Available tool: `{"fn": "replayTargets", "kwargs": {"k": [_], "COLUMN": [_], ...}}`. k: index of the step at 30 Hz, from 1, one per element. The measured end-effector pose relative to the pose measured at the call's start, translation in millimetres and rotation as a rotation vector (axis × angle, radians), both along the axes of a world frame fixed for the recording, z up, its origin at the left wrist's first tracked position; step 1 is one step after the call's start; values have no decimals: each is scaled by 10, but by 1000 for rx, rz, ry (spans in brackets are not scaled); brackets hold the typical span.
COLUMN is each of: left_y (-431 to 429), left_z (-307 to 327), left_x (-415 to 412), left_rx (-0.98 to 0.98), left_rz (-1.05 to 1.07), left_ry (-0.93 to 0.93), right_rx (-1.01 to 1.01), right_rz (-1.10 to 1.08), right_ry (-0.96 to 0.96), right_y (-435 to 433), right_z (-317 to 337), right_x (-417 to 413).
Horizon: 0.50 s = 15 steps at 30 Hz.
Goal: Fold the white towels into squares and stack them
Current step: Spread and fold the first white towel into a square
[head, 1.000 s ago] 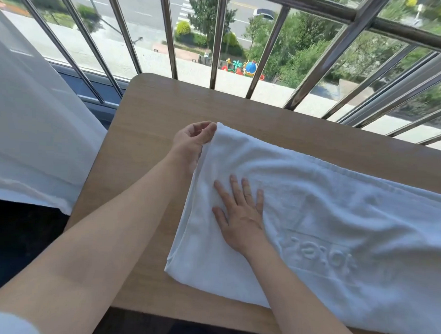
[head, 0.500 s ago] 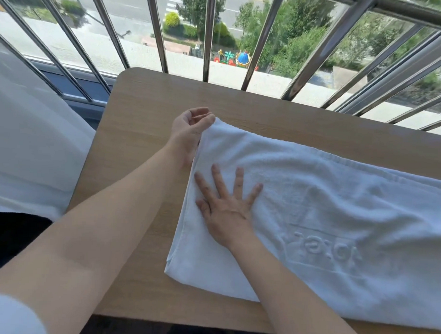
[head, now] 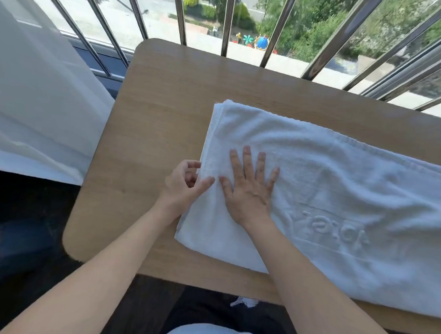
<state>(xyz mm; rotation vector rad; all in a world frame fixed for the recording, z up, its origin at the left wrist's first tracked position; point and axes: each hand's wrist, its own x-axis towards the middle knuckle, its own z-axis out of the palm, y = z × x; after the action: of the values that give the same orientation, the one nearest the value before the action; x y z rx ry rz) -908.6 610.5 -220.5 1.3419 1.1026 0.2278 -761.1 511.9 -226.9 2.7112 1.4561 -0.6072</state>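
While the right hand (head: 248, 190) lies flat, palm down, on the white towel (head: 340, 172), its fingers are straight and fanned apart, pressing the cloth near the towel's left end. Just beside it is the left hand (head: 186, 183), at the towel's left edge: its thumb reaches onto the cloth, almost meeting the right thumb, and its fingers are curled in at the border. From where I stand I cannot tell whether those fingers actually grip the edge or only sit against it.

The towel lies on the bench (head: 161, 113) as a long folded band, its short end toward the left and its length running off to the right out of sight. It is thick, soft terry with a nubby pile, doubled layers showing at the far left corner, a woven ridge along the far long side, and shallow rumples across the middle. Raised lettering (head: 330, 227) is pressed into the pile to the right of the right wrist.

The bench has a pale, smooth wood-grain top with rounded corners. Beyond it stand slanted, shiny metal window bars (head: 273, 30), and a sheer white curtain (head: 41, 83) hangs to the left.
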Motion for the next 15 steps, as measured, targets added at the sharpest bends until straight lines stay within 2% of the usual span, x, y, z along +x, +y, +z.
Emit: {"fn": "replayTargets", "kwargs": {"k": [5,8,12,15], "left_y": [-272,-405,-615,-763], "left_z": [71,15,16,18], "left_x": [-319,-377,-418,-467], "left_rx": [66,139,158,222], "left_rz": [-261,-170,21,38], "left_ry": [267,258,97,100], "right_rx": [124,115,89,77], "right_rz": [-4,29,121,149], "right_ry": [76,68,42,29], "right_y": [-172,-415,-714,-863], "right_z": [78,57,-4,-21], "right_x": [-52,-135,-223,-241]}}
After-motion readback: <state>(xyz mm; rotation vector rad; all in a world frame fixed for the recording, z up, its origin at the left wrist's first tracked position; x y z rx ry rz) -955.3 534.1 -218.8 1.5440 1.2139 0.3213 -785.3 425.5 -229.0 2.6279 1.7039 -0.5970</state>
